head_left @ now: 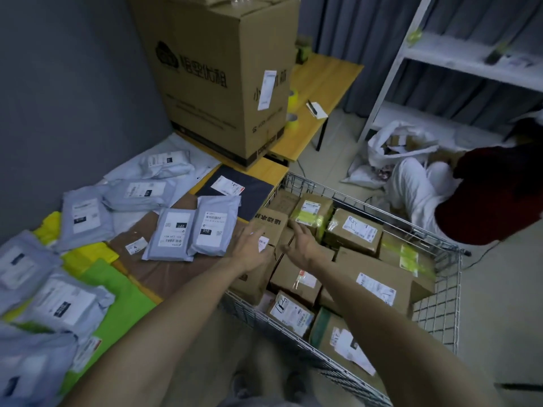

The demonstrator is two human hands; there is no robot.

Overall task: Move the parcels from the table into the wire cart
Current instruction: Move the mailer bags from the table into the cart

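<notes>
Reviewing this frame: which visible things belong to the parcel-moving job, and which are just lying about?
Job: grey mailer bags on the table; wire cart; boxes already in the cart; left hand and right hand, both open, over the cart.
Lying about: large cardboard box; yellow tape rolls; notepad; white shelving; white sack on the floor.

We see grey mailers (192, 233) lying flat and label-up, spread over the table (273, 173). Yellow and green bags (123, 292) lie at its near end. The cart (435, 312) is just beside the table, packed with taped brown boxes (355, 230) at mixed angles.
</notes>
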